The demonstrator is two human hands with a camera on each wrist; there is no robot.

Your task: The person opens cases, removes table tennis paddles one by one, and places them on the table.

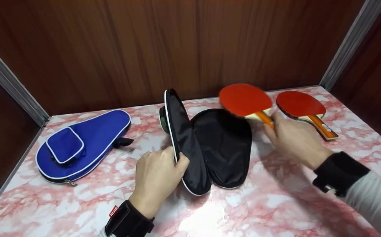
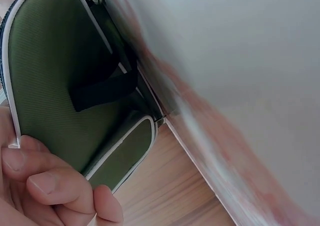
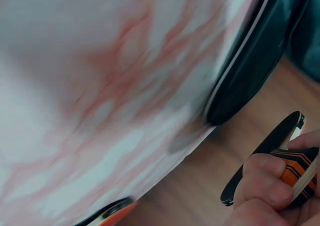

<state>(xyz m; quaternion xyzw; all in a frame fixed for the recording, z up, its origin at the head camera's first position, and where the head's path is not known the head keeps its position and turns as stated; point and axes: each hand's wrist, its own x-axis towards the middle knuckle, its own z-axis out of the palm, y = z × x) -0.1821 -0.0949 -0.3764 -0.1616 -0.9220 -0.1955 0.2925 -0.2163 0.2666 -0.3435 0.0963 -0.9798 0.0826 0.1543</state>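
My left hand (image 1: pixel 159 174) grips the white-piped edge of a paddle case (image 1: pixel 223 148), lifting one half upright so its black lining shows. In the left wrist view the outside of that case is green (image 2: pixel 55 61), with a black strap and a pocket, and my curled fingers (image 2: pixel 50 181) hold its rim. My right hand (image 1: pixel 292 138) holds a red table tennis paddle (image 1: pixel 244 98) by its orange handle, raised above the case's right half. The right wrist view shows my fingers (image 3: pixel 265 181) wrapped round the striped handle.
A second red paddle (image 1: pixel 300 103) lies on the marbled table (image 1: pixel 236 214) at the back right. To the left lies a blue paddle case (image 1: pixel 95 138) with white piping and a pocket. Brown wooden panels (image 1: pixel 190 49) stand behind and at both sides.
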